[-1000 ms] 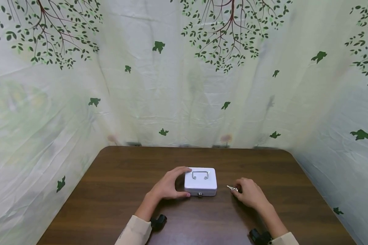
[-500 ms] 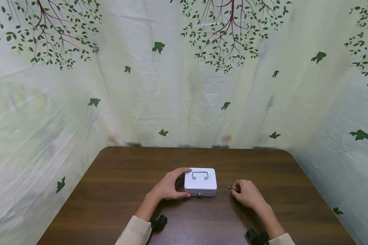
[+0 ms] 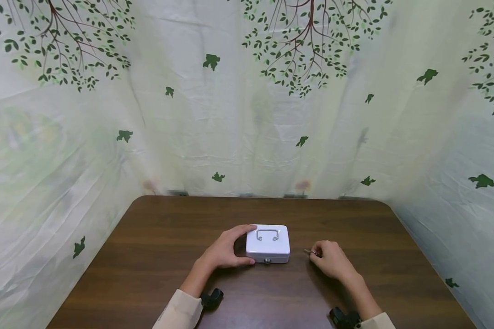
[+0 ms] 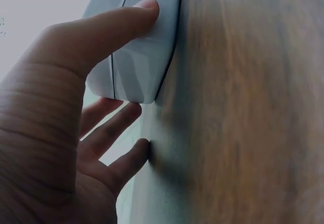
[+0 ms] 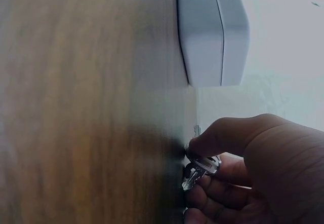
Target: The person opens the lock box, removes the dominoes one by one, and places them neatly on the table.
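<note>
A white cash box [image 3: 267, 246] with a wire handle [image 3: 267, 234] on its lid and a round lock [image 3: 267, 261] at the front sits closed on the table. My left hand [image 3: 229, 249] grips its left side, thumb on the front face and forefinger at the lid's back corner; the thumb [image 4: 142, 16] shows on the box front in the left wrist view. To the right of the box, my right hand [image 3: 332, 259] pinches a key [image 5: 197, 130] between thumb and forefinger, its blade pointing toward the box. A second key [image 5: 195, 176] hangs from it beneath the thumb.
The brown wooden table [image 3: 181, 224] reaches back to a pale curtain [image 3: 247, 114] printed with branches and leaves. Black wrist cameras sit on both wrists, the left one [image 3: 212, 298] and the right one [image 3: 344, 317] close over the tabletop.
The keys have turned slightly in my right hand's fingers, and its wrist has shifted a little left. My left hand stays on the box, which has not moved on the table.
</note>
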`<action>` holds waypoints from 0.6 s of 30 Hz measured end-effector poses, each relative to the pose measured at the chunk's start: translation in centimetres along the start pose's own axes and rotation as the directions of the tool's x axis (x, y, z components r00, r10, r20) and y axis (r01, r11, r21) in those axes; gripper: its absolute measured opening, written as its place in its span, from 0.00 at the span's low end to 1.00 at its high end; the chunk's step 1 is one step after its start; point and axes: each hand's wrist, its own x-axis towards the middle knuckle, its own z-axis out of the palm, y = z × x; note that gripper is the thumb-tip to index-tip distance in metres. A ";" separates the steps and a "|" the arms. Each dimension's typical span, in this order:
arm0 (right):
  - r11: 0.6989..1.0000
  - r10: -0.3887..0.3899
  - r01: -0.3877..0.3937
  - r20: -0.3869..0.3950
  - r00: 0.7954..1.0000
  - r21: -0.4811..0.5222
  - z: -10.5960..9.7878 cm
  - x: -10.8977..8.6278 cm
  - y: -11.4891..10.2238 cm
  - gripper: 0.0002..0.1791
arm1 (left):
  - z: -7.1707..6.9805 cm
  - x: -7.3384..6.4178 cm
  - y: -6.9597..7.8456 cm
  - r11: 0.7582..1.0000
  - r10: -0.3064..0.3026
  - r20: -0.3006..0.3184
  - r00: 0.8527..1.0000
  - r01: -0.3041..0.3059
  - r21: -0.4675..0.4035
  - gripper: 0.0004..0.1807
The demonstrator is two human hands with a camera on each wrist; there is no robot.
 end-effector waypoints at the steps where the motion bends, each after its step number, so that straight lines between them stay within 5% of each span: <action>1: 1.000 0.002 -0.002 0.001 1.000 0.005 0.0 0.0 0.0 0.06 | 0.0 0.0 0.0 1.000 -0.008 0.000 1.000 0.008 0.002 0.51; 18: 0.995 -0.045 0.045 -0.007 0.999 0.091 0.3 0.0 -0.6 0.06 | 0.4 -0.2 0.2 1.000 -0.022 -0.054 0.998 0.022 0.006 0.50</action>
